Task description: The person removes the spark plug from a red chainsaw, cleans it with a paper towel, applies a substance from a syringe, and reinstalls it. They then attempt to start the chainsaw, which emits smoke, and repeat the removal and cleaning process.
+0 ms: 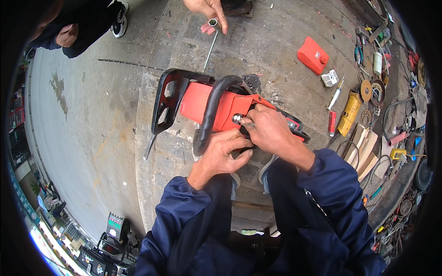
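Concrete floor (pixel 106 106) is serving as the bench. Closest in, left hand (pixel 223 152) is curling at the near edge of the red chainsaw (pixel 198 103), thumb and index narrow; can't tell whether it's pinching anything. Right hand (pixel 269 131) is sitting to its right and slightly further out, fingers closed, apparently gripping a slim metal piece (pixel 249 125) beside a shiny round fitting (pixel 237 118) in the red body. Saw is lying under and just beyond both hands, black wrap handle (pixel 214 110) arching next to the left one.

My take on doing this well: keep left hand bracing the body so it isn't rocking, keep right hand lined up with the fitting, work by feel, no forcing; fingers are blocking the sightline, so tilt the saw if things start binding. Grit is a risk this close to the floor.

Further out, right of the right hand: yellow angle grinder (pixel 351 112) is lying on the floor; beyond it, white block (pixel 329 78) and red cover (pixel 314 55) are resting apart. Past the saw, another person's hand (pixel 209 10) is holding a hex-mouthed tube (pixel 213 23).
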